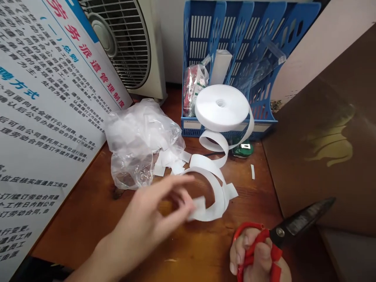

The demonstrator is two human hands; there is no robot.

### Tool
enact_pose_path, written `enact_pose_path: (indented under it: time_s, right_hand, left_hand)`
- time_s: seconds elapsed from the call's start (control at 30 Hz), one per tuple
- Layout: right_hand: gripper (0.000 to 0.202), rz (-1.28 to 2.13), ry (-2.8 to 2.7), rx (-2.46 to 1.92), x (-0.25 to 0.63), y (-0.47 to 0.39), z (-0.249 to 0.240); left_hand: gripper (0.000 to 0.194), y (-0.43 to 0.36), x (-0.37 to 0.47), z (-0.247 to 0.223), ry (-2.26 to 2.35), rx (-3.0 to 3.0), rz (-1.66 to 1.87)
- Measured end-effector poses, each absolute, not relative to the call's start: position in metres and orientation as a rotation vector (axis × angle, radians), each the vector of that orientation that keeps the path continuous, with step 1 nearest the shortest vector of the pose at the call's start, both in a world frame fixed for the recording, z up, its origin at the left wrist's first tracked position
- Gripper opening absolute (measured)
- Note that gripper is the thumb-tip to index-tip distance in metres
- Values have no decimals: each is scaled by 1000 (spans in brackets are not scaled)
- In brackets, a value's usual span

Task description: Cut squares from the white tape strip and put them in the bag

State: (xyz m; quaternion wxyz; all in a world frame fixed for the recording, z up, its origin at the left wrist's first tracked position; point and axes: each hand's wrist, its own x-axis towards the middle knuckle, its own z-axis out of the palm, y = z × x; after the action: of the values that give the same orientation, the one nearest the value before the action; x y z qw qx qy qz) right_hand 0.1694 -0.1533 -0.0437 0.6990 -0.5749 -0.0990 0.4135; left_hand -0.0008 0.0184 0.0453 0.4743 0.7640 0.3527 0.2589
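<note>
My left hand (pixel 160 209) pinches the end of a white strip (pixel 216 211) between thumb and fingertips, slightly blurred. That strip curls back over the wood in loops to a large flat white roll (pixel 222 107). In my right hand (pixel 258 256) are red-handled scissors (pixel 289 231), their dark blades together and pointing up to the right, away from the strip. Short cut white pieces (pixel 172 159) lie in a heap beyond my left hand, spilling from a clear plastic bag (pixel 141 137) that holds more of them.
A blue file rack (pixel 229 127) stands at the back, with plastic-wrapped items inside. Beside its base sits a green tape measure (pixel 242 149). A fan (pixel 126 43) and a printed board (pixel 58 98) border the left; a brown panel (pixel 317 156) borders the right. A white scrap (pixel 252 171) lies on the table.
</note>
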Motion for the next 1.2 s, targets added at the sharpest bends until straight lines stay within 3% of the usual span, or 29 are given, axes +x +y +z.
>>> enact_pose_path:
  time_s: [0.1, 0.47, 0.7, 0.9, 1.2]
  right_hand:
    - [31, 900, -216, -1252, 169, -154, -46]
    - [39, 801, -392, -1394, 168, -143, -29]
    - [38, 616, -285, -1656, 146, -128, -12]
    - [46, 763, -403, -1703, 121, -104, -7]
    - [38, 443, -320, -1714, 134, -91, 0]
  left_hand:
    - [8, -6, 13, 41, 693, 1826, 429]
    - [14, -25, 56, 19, 816, 2034, 464]
    - [4, -10, 30, 26, 918, 1463, 766]
    - [16, -7, 16, 20, 823, 913, 716]
    - [16, 2, 7, 1, 1025, 867, 983]
